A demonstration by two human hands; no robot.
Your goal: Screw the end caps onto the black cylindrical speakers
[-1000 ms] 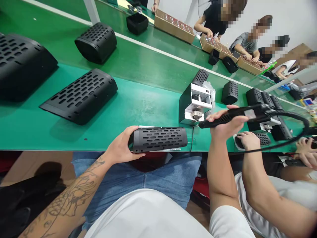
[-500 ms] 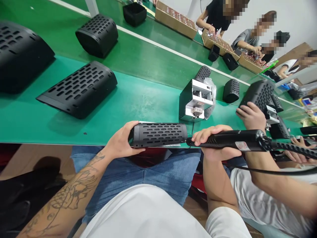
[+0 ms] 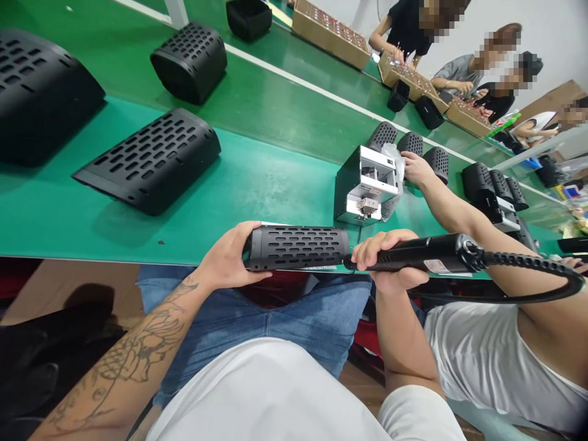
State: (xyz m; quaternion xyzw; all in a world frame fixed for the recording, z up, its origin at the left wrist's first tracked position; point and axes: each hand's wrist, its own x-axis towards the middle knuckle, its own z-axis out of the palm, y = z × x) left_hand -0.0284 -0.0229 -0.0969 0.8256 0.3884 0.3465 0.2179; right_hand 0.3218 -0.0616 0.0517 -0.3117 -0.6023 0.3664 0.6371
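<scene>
A black slotted housing, like a speaker shell, lies sideways at the near edge of the green bench. My left hand grips its left end, thumb below and fingers over the top. In my right hand is a black electric screwdriver, held level with fingers wrapped round its body. Its tip meets the right end of the housing; the bit and any screw are too small to make out. Behind the tool stands a black and silver screw feeder.
More slotted housings stand left, one on the mat and another farther back. A co-worker's hand touches a housing behind the feeder. The screwdriver's cable loops right, across the co-worker's arm. People across the bench work over cardboard boxes.
The co-worker's hand has moved left and back with a housing, setting it among others behind the feeder. My screwdriver's rear end has shifted slightly left; both my hands keep their grips.
</scene>
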